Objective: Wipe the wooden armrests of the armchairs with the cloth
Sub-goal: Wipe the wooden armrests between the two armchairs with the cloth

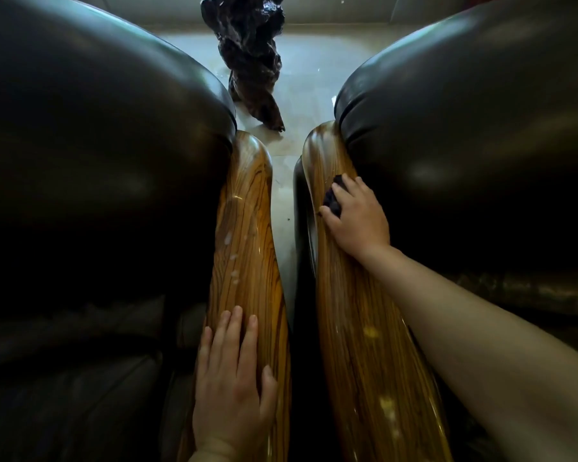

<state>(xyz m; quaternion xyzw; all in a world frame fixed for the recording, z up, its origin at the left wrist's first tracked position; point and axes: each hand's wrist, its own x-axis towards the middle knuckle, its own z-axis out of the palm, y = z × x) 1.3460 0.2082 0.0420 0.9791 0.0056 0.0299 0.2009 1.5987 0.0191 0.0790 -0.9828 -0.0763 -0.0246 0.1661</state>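
Observation:
Two glossy striped wooden armrests run side by side away from me. On the right armrest (pixel 354 311), my right hand (pixel 356 216) presses a small dark cloth (pixel 332 198) against the wood near its far end; the cloth shows only under my fingers. My left hand (pixel 232 378) lies flat, fingers apart, on the near part of the left armrest (pixel 244 221), holding nothing. Pale smears and droplets sit on the left armrest ahead of that hand, and light spots show on the near right armrest.
Dark leather backs of the left armchair (pixel 97 145) and right armchair (pixel 464 135) bulge on both sides. A narrow gap of pale tiled floor (pixel 282 208) runs between the armrests. A dark gnarled wooden sculpture (pixel 247 55) stands on the floor beyond.

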